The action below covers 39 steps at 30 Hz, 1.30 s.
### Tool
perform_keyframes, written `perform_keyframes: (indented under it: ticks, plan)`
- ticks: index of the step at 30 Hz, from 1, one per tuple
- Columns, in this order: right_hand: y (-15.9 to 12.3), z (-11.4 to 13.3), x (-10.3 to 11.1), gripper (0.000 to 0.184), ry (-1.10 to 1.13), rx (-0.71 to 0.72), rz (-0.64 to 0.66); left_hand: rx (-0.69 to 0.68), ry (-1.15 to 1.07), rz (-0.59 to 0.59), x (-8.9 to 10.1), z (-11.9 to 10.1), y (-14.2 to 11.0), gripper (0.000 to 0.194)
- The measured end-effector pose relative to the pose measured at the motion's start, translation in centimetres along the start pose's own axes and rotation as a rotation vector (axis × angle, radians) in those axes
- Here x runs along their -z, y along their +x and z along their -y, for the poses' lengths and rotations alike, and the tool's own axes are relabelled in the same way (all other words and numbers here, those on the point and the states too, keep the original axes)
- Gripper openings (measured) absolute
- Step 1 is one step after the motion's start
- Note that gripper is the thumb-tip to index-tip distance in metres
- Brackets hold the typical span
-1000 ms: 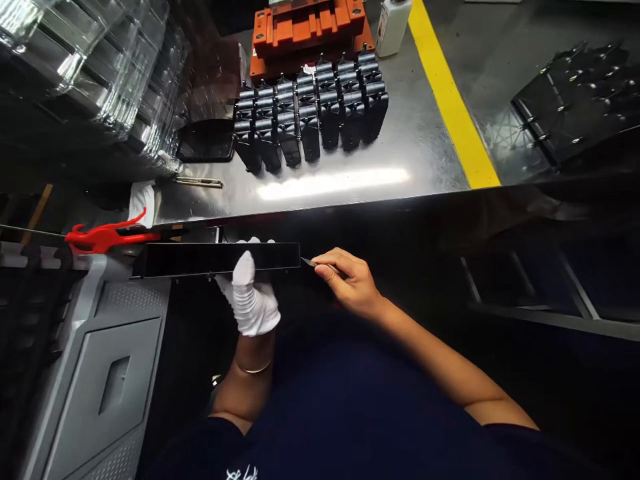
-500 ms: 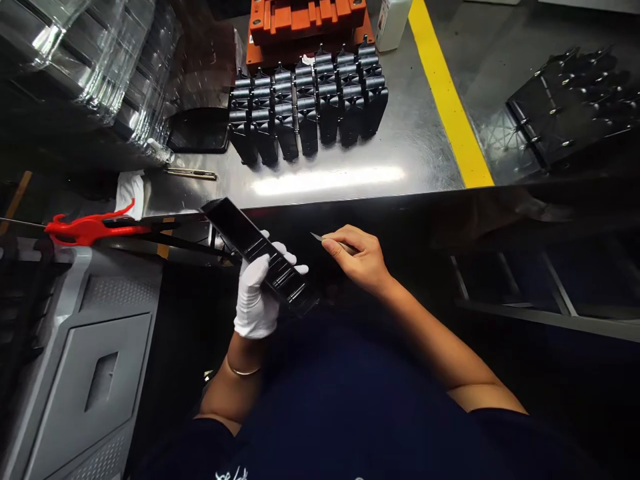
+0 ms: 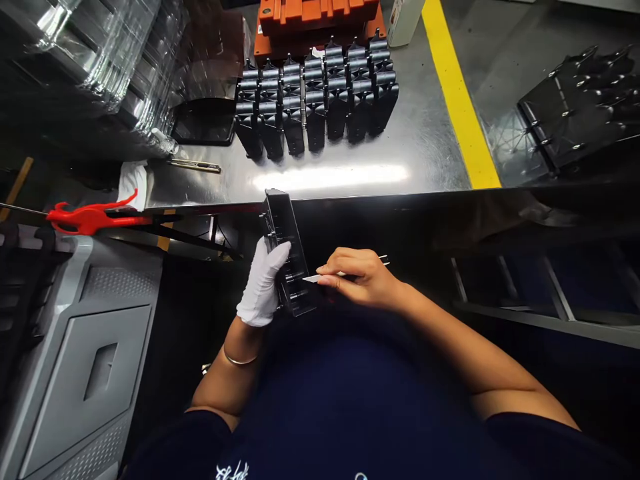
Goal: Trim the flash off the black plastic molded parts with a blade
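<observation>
My left hand (image 3: pixel 261 287), in a white glove, grips a long black plastic part (image 3: pixel 286 250) that stands nearly lengthwise away from me, its ribbed inner side up. My bare right hand (image 3: pixel 361 277) pinches a small metal blade (image 3: pixel 314 277) whose tip touches the near end of the part. Both hands are in front of my dark blue top, just below the edge of the steel table (image 3: pixel 425 147).
Rows of similar black parts (image 3: pixel 315 103) stand on the table before an orange fixture (image 3: pixel 310 20). Clear trays (image 3: pixel 100 60) are stacked at the left, with a dark tray (image 3: pixel 205 123) and a second knife (image 3: pixel 195 165). A red clamp (image 3: pixel 85 217) tops a grey machine (image 3: pixel 85 347).
My left hand has turned the black part from lying crosswise to pointing away from me. My right hand has brought the blade in to the part's near end.
</observation>
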State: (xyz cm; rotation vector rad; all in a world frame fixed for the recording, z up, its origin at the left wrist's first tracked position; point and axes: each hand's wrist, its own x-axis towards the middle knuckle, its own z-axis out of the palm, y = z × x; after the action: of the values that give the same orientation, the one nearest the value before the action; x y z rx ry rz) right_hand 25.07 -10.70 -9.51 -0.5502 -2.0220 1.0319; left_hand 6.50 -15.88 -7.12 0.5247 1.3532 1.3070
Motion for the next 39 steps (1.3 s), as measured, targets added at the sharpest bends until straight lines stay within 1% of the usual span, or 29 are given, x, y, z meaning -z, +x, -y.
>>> perform_keyframes:
  ticks: [3,7,10,12,14,16,18,20,22,24,27,29,31,33,35,37,38,39]
  plan:
    - [1.0,-0.6,0.5,0.012,-0.05,0.017,-0.05,0.017,0.014,0.098,-0.1,-0.1,-0.6,0.034]
    - [2.6,-2.0,1.7,0.013,-0.11,0.013,-0.143,0.061,0.077,0.232,-0.3,-0.3,-1.2,0.048]
    - [3.6,-3.1,2.9,0.017,-0.183,-0.054,-0.212,0.091,0.135,0.304,0.1,-0.4,-1.5,0.057]
    - [3.9,-3.4,3.9,0.022,-0.217,-0.112,-0.249,0.139,0.165,0.401,0.6,-0.5,-1.6,0.058]
    - [4.0,-3.1,4.9,0.024,-0.209,-0.126,-0.242,0.216,0.141,0.51,1.3,-0.6,-1.6,0.054]
    - [3.8,-2.2,5.9,0.022,-0.175,-0.078,-0.149,0.318,0.066,0.564,2.0,-0.8,-1.5,0.049]
    - [3.5,-1.3,6.8,0.019,-0.16,-0.008,-0.004,0.427,0.0,0.584,2.6,-1.0,-1.4,0.048]
    - [3.5,-0.4,7.6,0.018,-0.174,0.033,0.138,0.495,-0.027,0.603,2.9,-1.1,-1.3,0.048]
    - [3.6,0.2,8.4,0.019,-0.209,0.033,0.255,0.507,-0.009,0.623,3.0,-1.1,-1.2,0.046]
    - [4.1,0.6,9.0,0.021,-0.243,0.021,0.363,0.47,0.046,0.656,3.0,-1.2,-1.0,0.045]
    - [4.9,0.9,9.7,0.022,-0.277,0.017,0.495,0.437,0.129,0.746,3.0,-1.0,-0.7,0.045]
    - [5.2,0.8,9.9,0.021,-0.285,0.022,0.524,0.522,0.106,0.787,3.2,-0.8,-0.6,0.046]
    - [5.2,0.4,9.5,0.021,-0.268,0.04,0.484,0.665,0.026,0.81,3.4,-0.4,-0.8,0.052]
    - [4.9,-0.2,8.6,0.022,-0.203,0.059,0.38,0.752,-0.062,0.813,3.4,-0.2,-1.0,0.057]
    - [4.3,-0.8,7.5,0.024,-0.125,0.047,0.229,0.748,-0.119,0.798,3.2,-0.1,-1.2,0.058]
    - [3.8,-1.0,6.6,0.029,-0.091,-0.018,0.055,0.695,-0.143,0.762,3.0,-0.2,-1.2,0.057]
    - [3.7,-1.0,6.3,0.032,-0.099,-0.06,-0.012,0.667,-0.14,0.748,2.9,-0.2,-1.2,0.055]
    - [3.6,-0.9,6.2,0.035,-0.121,-0.092,-0.048,0.642,-0.128,0.735,2.8,-0.4,-1.1,0.052]
